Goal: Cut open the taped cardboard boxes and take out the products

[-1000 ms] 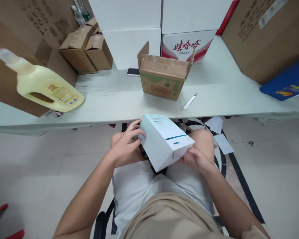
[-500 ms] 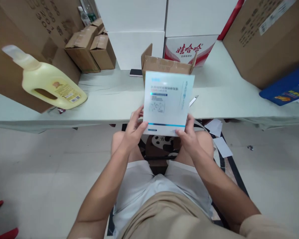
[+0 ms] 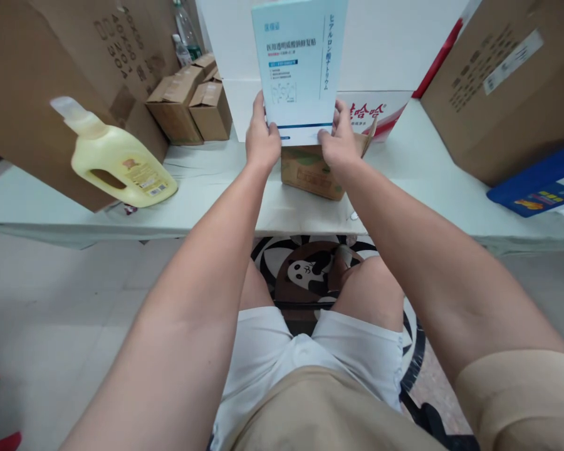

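A flat pale-blue and white printed box is held up in front of me, tilted so its printed face is toward me. My left hand grips its lower left edge, thumb on the front. Its lower right corner is in my right hand, also with the thumb on the face. Behind and below the box stands a small cardboard carton on the table, one flap raised at the right; the held box and my right hand hide much of it.
A yellow bottle lies tilted at the left near small brown cartons. White boxes are stacked at the back of the cloth-covered table. To the right are a large cardboard box and a blue package.
Both hands have carried the printed box forward and up, from above the table's front edge to in front of the white boxes. My arms are stretched farther out.
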`<state>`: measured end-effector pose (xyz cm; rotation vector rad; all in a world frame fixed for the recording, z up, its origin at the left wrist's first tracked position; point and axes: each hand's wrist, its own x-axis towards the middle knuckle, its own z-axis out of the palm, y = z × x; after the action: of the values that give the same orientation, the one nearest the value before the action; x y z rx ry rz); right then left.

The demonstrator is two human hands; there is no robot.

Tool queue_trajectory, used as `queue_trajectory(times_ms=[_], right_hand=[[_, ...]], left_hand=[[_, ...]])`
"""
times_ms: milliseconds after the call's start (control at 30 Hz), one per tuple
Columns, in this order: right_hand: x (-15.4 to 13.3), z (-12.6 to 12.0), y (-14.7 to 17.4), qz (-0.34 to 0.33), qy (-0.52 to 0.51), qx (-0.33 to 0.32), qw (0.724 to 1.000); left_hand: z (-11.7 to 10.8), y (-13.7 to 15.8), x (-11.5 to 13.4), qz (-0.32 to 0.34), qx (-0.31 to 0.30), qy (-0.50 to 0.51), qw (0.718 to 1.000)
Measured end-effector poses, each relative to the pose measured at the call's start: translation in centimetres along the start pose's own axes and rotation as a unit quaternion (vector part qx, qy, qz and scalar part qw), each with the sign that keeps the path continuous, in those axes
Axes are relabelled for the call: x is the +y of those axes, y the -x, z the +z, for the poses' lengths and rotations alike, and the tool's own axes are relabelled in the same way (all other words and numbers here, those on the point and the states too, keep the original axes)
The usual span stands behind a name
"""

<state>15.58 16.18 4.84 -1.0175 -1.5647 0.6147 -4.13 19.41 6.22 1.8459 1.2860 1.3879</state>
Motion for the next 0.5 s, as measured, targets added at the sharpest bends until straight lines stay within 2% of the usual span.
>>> queue_trajectory(times_ms=[67, 133, 200, 267, 333, 400, 433, 500], right_hand=[[-0.7, 0.2, 0.6, 0.017, 0.002, 0.006, 1.0], [-2.0, 0.2, 1.9, 0.025, -0.002, 0.014, 1.0], [-3.9, -0.3, 4.2, 0.02, -0.009, 0.018, 1.0], [-6.1, -1.5, 7.7, 0.021, -0.013, 0.019, 1.0], [-8.1, -3.0, 12.4, 0.061, -0.042, 0.017, 0.997], [-9.5, -4.6, 17.6, 0.141, -0.093, 0.035, 0.985], [-9.9, -5.3, 20.2, 0.18, -0.117, 0.05, 0.975], [-10.0, -6.9, 24.5, 0.235, -0.152, 0.129, 0.951]], left_hand=[[-0.4, -0.2, 0.3, -0.009, -0.003, -0.017, 1.0], [-0.8, 0.9, 1.1, 0.013, 0.017, 0.0, 1.0], [-1.5, 3.6, 2.3, 0.054, 0.045, 0.04, 0.997], [-2.5, 8.0, 3.6, 0.085, 0.043, 0.084, 0.992], [-3.4, 13.2, 4.6, 0.1, 0.0, 0.124, 0.987], [-3.7, 18.2, 5.1, 0.104, -0.046, 0.162, 0.98], [-3.4, 20.3, 5.1, 0.111, -0.074, 0.177, 0.975], [-2.1, 23.3, 4.8, 0.107, -0.145, 0.195, 0.964]])
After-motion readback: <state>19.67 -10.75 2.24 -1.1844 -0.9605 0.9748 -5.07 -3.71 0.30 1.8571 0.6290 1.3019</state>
